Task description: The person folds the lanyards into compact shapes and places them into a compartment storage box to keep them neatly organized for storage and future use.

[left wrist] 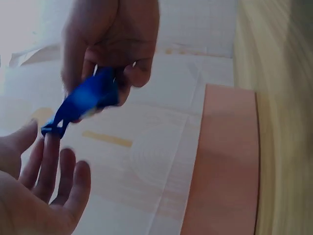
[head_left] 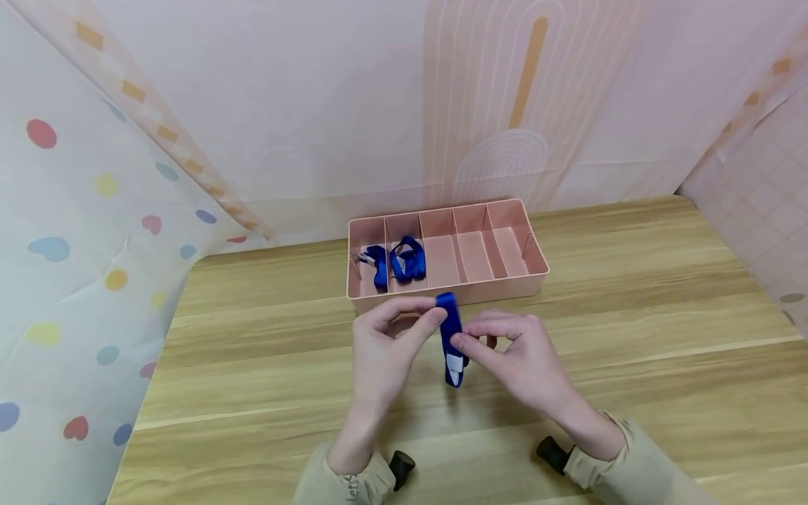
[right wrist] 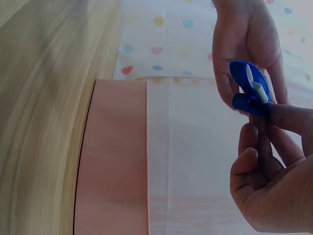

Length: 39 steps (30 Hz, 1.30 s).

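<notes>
A folded blue ribbon [head_left: 449, 326] with a white piece near its lower end hangs between the two hands, just in front of the pink box. My right hand [head_left: 527, 358] pinches it between thumb and fingers at its right edge. At the ribbon's upper end, the left hand [head_left: 385, 347] touches it with the index fingertip. The left wrist view shows that fingertip against the end fold of the ribbon [left wrist: 85, 100], the left thumb a little apart and the other fingers loosely extended. White ends stick out from the folds of the ribbon [right wrist: 249, 90] in the right wrist view.
The pink divided box [head_left: 451, 289] stands at the back of the wooden table [head_left: 265, 365], near the wall. Its leftmost compartment holds a blue ribbon [head_left: 379, 266]; another coiled ribbon [head_left: 408, 259] lies in the compartment beside it. A patterned wall covering [head_left: 315, 105] rises behind.
</notes>
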{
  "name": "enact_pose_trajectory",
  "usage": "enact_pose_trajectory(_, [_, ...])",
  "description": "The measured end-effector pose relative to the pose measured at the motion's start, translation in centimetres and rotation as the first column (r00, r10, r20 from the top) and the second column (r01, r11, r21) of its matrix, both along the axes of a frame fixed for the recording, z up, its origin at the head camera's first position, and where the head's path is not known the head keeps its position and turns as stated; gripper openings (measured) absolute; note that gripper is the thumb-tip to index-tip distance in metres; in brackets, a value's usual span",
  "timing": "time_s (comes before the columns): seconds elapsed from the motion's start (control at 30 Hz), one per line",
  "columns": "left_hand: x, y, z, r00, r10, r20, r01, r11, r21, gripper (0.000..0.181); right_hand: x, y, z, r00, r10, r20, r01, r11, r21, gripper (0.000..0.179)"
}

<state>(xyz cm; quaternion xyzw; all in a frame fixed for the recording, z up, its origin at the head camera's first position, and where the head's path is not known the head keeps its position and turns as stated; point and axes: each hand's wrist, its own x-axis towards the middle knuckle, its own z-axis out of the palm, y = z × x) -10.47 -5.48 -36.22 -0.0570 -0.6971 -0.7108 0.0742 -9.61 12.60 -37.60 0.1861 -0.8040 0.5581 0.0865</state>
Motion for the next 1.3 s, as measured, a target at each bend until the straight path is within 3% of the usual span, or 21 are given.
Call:
enact_pose_trajectory(0.07, [0.0,0.2,-0.2,1.0,-0.011,-0.021,0.011,1.0,0.008,0.021,-0.2,0.2,-0.1,1.0,-0.011,-0.025,0.01,0.999,-0.035,0.007])
enact_pose_trajectory(0.17, [-0.1,0.6,-0.5,0.995,-0.095,0.004,0.095,0.995,0.003,0.03,-0.5,0.6,0.0,0.997,-0.041,-0.071,0.032,0.991,-0.128,0.009])
enact_pose_trajectory(0.3, [0.0,1.0,-0.8,0.969,-0.234,0.079,0.235,0.972,-0.001,0.031,-0.7,1.1,0.4,0.995,-0.059,-0.085,0.033,0.96,-0.279,0.008])
enact_pose_trajectory(0.43, [0.1,1.1,-1.0,0.945,-0.308,0.11,0.307,0.951,0.019,0.029,-0.7,1.4,0.6,0.997,-0.04,-0.066,0.013,0.932,-0.363,0.008])
enact_pose_trajectory(0.6, [0.1,1.1,-1.1,0.932,-0.328,0.156,0.33,0.944,0.011,0.03,-0.7,1.5,0.7,0.999,-0.003,-0.032,-0.009,0.927,-0.375,0.01])
enact_pose_trajectory(0.77, [0.0,1.1,-1.2,0.922,-0.362,0.138,0.368,0.93,-0.017,0.025,-0.6,1.7,0.7,0.998,0.053,0.036,-0.035,0.921,-0.387,0.013])
enact_pose_trajectory(0.93, [0.0,1.3,-1.4,0.925,-0.364,0.106,0.369,0.929,-0.036,0.022,-0.8,1.8,0.6,0.996,0.078,0.045,-0.055,0.921,-0.386,0.015])
enact_pose_trajectory(1.13, [0.2,1.6,-1.5,0.932,-0.336,0.134,0.344,0.938,-0.036,0.02,-0.8,1.8,0.7,0.996,0.041,0.074,-0.014,0.941,-0.337,0.019])
enact_pose_trajectory(1.2, [0.3,1.8,-1.5,0.933,-0.328,0.148,0.336,0.941,-0.032,0.018,-0.9,1.9,0.7,0.998,0.021,0.056,-0.001,0.941,-0.338,0.018])
enact_pose_trajectory(1.3, [0.3,2.2,-1.5,0.933,-0.32,0.163,0.327,0.945,-0.017,0.018,-1.2,1.9,0.6,0.999,-0.007,-0.049,-0.012,0.931,-0.364,0.014])
